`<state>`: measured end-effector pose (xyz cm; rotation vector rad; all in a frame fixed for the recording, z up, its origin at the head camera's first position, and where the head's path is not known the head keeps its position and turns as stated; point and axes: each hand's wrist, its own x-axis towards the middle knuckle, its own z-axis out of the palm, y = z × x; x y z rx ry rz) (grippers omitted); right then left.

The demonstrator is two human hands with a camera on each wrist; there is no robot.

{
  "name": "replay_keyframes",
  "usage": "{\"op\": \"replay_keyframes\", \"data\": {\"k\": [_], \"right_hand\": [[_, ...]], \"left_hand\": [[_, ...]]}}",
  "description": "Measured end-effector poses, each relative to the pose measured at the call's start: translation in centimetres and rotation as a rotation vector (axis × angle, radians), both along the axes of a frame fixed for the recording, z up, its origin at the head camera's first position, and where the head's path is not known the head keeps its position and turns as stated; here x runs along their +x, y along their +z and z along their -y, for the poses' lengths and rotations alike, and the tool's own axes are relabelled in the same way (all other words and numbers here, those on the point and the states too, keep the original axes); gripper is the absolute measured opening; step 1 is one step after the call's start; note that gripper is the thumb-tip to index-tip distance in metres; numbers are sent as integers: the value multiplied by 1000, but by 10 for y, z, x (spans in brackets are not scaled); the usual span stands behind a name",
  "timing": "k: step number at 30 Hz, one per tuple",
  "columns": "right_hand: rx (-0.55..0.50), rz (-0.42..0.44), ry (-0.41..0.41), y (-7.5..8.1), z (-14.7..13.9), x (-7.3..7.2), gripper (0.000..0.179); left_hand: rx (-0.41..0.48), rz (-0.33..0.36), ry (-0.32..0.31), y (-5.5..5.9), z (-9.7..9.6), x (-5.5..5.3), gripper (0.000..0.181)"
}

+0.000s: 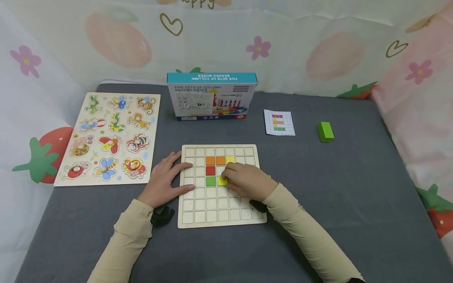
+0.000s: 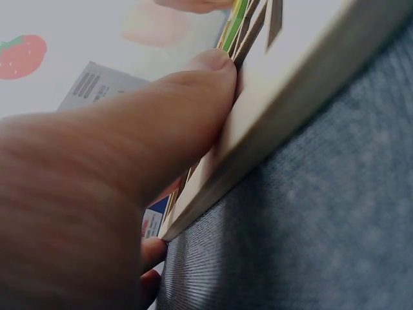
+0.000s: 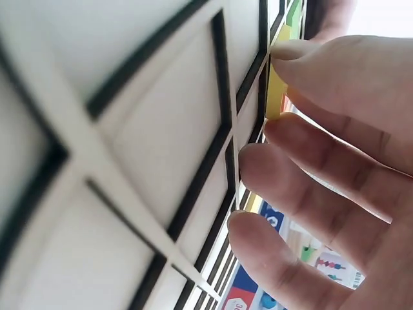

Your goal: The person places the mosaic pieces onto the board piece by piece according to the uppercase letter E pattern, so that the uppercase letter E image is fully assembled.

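A wooden grid board [image 1: 200,217] lies flat on the grey table. My right hand [image 1: 247,181] is over its middle, pinching a yellow tile [image 3: 276,87] between thumb and index finger at a cell beside a green tile [image 1: 210,181]. The other fingers of that hand are bent toward the board. Above the green tile sits a red tile [image 1: 210,170], then two orange tiles [image 1: 210,160] in a row with another yellow tile [image 1: 230,159]. My left hand [image 1: 162,181] rests on the board's left edge, its thumb [image 2: 200,97] and fingers spread.
A patterned card [image 1: 279,127] and a green block [image 1: 325,131] lie to the right. A blue-topped box [image 1: 212,96] stands behind the board. An insect puzzle [image 1: 122,100] lies at left. Something green [image 1: 269,177] shows partly hidden beside my right wrist.
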<state>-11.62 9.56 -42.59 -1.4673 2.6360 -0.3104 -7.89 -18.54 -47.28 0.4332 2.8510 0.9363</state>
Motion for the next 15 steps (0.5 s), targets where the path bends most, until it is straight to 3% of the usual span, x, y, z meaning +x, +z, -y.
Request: {"op": "replay_keyframes", "data": {"k": [15], "right_hand": [[19,-1,-6,-1,6,-1,20]], "left_hand": [[-7,9,9,1,0,0,67]]}}
